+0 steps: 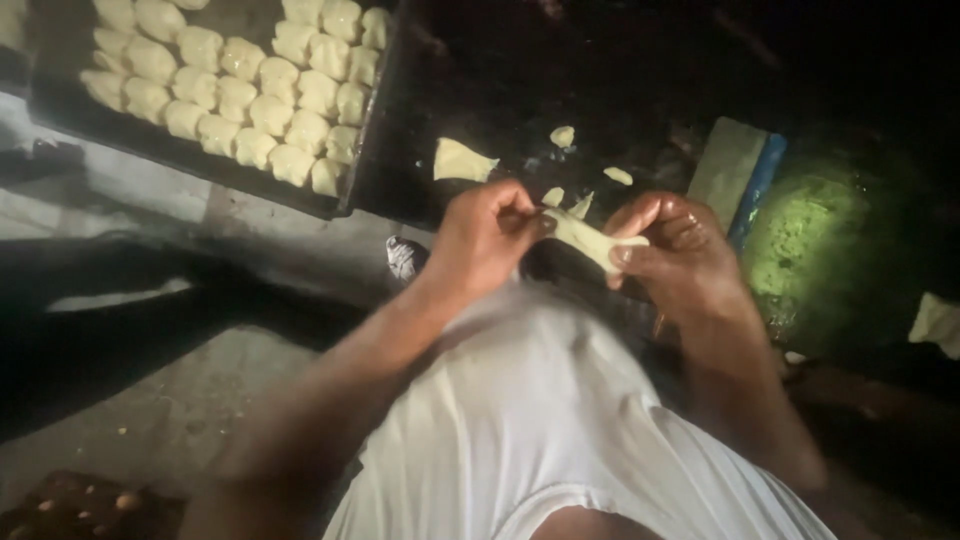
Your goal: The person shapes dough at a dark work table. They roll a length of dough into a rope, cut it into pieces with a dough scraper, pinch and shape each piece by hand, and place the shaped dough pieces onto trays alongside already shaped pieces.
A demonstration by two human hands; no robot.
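Now both hands pinch one dough strip.
Left hand (485,240) and right hand (670,245) close fingertips on opposite ends of the dough (590,238); it stretches pale, thin and soft between them, near a far-left tray (345,190).

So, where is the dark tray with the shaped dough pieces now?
In the head view, the dark tray lies at the upper left, beyond the left hand, with a flat dough scrap just to its right.

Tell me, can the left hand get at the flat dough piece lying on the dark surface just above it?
Probably yes: the flat dough piece lies uncovered near the left hand, though that hand now pinches the dough strip.
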